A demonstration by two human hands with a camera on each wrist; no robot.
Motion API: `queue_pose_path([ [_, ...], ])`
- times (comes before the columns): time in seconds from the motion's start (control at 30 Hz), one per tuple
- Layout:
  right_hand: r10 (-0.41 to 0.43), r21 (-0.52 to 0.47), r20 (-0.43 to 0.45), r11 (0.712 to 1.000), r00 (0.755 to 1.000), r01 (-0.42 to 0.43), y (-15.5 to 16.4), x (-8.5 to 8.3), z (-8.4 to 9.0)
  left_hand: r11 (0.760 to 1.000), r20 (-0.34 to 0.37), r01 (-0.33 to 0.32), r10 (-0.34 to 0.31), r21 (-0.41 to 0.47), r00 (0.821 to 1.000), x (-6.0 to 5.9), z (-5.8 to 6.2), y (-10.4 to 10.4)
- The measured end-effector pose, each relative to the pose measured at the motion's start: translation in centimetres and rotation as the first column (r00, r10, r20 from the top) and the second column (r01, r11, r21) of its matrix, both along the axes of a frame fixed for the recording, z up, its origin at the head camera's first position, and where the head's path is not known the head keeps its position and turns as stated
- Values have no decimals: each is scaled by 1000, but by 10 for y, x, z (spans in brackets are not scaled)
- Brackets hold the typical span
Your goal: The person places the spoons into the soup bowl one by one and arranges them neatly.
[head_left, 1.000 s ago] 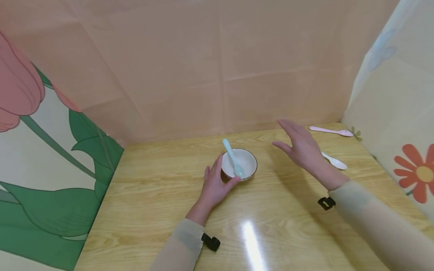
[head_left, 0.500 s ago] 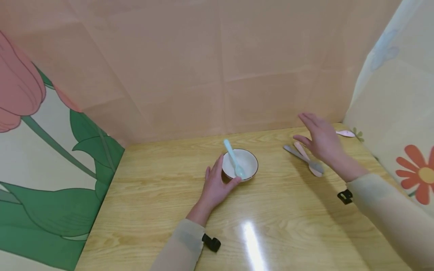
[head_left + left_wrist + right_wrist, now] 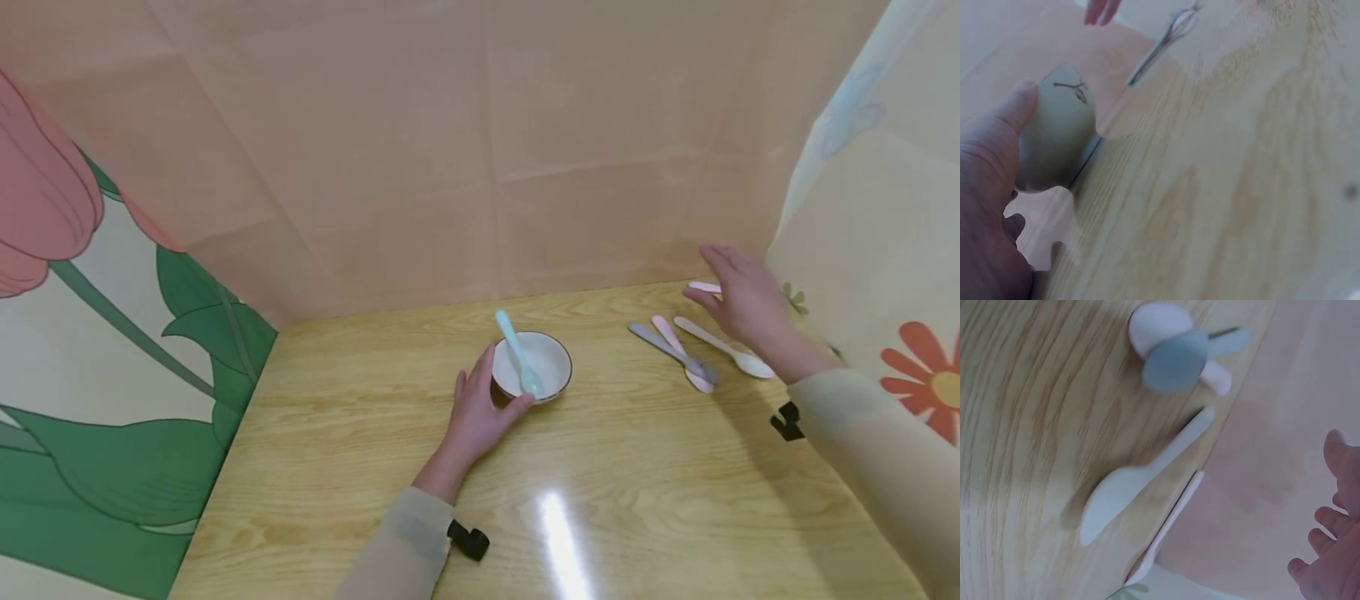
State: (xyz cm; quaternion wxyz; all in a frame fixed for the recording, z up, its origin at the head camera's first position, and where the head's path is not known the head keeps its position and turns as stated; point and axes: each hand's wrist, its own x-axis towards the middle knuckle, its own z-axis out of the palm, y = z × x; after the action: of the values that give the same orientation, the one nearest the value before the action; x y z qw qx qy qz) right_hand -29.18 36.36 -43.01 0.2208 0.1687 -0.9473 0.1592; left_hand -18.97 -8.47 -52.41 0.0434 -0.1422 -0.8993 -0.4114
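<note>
A small white bowl (image 3: 551, 362) with a dark rim stands mid-table, and a light blue spoon (image 3: 516, 352) leans in it. My left hand (image 3: 483, 400) grips the bowl's near left side, thumb on the front wall; the left wrist view shows the thumb (image 3: 1017, 107) against the bowl (image 3: 1057, 134). My right hand (image 3: 738, 296) hovers with its fingers straight at the far right, holding nothing, over a pale pink spoon (image 3: 703, 287). Near it lie a grey spoon (image 3: 663, 344), a pink spoon (image 3: 675, 340) crossing it, and a white spoon (image 3: 723, 345).
The wooden table (image 3: 375, 433) is walled by a peach cloth behind, a tulip-print panel (image 3: 112, 350) on the left and a flower-print panel (image 3: 885, 250) on the right. In the right wrist view the white spoon (image 3: 1129, 487) and pale pink spoon (image 3: 1169, 528) lie near the table's edge.
My right hand has moved right and away toward the far right corner, uncovering the grey, pink and white spoons. The left hand and bowl have stayed put.
</note>
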Motion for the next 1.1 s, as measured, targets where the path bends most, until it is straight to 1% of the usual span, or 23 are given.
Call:
queue_pose_path([
  [0.17, -29, -28, 43, 999, 999, 30, 19, -10, -9, 1000, 11, -2, 2, 0, 1000, 1, 1, 0],
  [0.33, -67, -20, 86, 997, 994, 69, 35, -14, -16, 1000, 18, -3, 3, -4, 1000, 1, 2, 0],
  [0.47, -82, -18, 119, 996, 990, 84, 46, -16, -24, 1000, 17, -5, 5, -6, 1000, 1, 2, 0],
  [0.57, -89, -15, 157, 996, 984, 93, 54, -17, -30, 1000, 2, -1, 1, 2, 1000, 1, 2, 0],
  [0.67, -104, -3, 215, 994, 971, 107, 63, -18, -35, 1000, -2, 4, -4, 4, 1000, 1, 2, 0],
  [0.8, -127, 18, 295, 992, 947, 128, 71, -19, -39, 1000, 5, 4, -4, 2, 1000, 1, 1, 0],
  [0.97, -145, 35, 352, 989, 925, 142, 80, -21, -45, 1000, 5, 1, -1, 3, 1000, 0, 0, -1],
  [1.1, -150, 60, 377, 989, 914, 137, 86, -22, -51, 1000, 5, 4, -4, 4, 1000, 0, 0, -1],
])
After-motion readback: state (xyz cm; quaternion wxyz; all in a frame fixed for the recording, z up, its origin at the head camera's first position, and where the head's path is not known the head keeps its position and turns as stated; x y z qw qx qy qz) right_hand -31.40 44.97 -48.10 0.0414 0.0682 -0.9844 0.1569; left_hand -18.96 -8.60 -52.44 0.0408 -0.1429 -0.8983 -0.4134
